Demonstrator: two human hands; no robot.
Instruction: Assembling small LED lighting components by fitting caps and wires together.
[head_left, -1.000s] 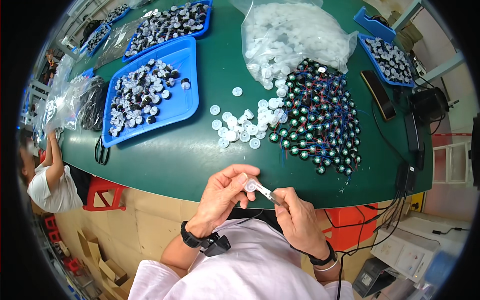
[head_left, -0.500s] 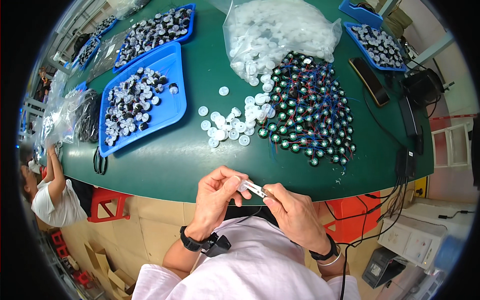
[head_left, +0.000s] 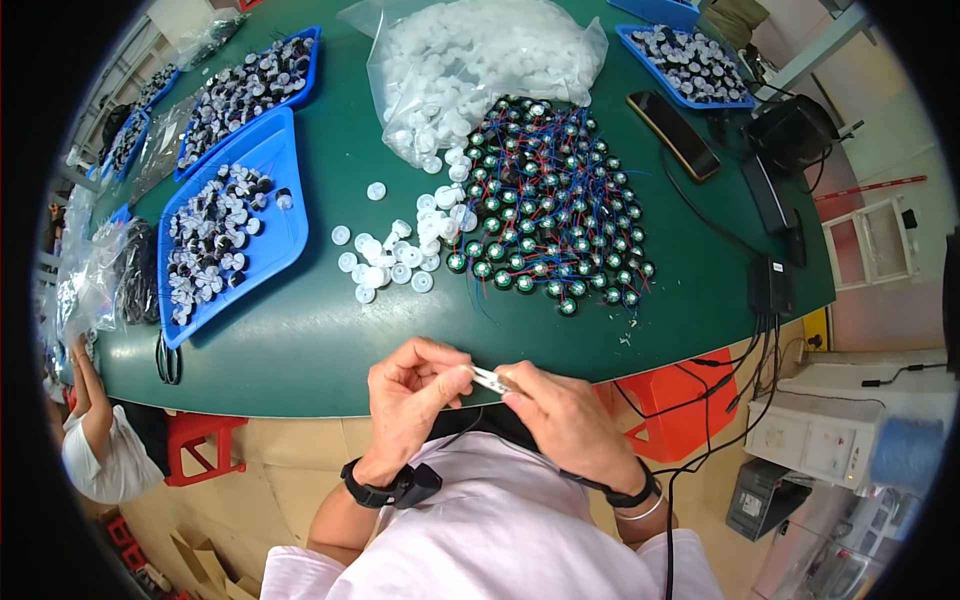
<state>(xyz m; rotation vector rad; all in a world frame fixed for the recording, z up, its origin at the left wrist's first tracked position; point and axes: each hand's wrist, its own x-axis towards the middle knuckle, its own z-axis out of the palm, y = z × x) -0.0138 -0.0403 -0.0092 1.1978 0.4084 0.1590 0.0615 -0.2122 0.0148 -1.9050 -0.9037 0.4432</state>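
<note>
Closest in, at the near edge of the green table (head_left: 300, 350), both hands meet over a small white part (head_left: 490, 378). The left hand (head_left: 410, 395) has its fingers curled together and pinches one end of the part; the right hand (head_left: 565, 420) has its thumb and fingers closed on the other end. The part sits just off the table's near edge, between the two hands. Each wrist wears a dark band.

Further onto the table, near its middle, a loose scatter of white plastic caps (head_left: 395, 260) lies beside a wide heap of small round green-faced components with red and blue wires (head_left: 550, 210). Toward the left edge, a blue tray (head_left: 270, 240) holds mixed black and white pieces, with a second blue tray (head_left: 300, 70) beyond it. Toward the far edge a clear bag of white caps (head_left: 480, 60) lies open. A dark phone (head_left: 672, 133) rests near the right edge, and another blue tray (head_left: 690, 60) sits at the far right corner.
</note>
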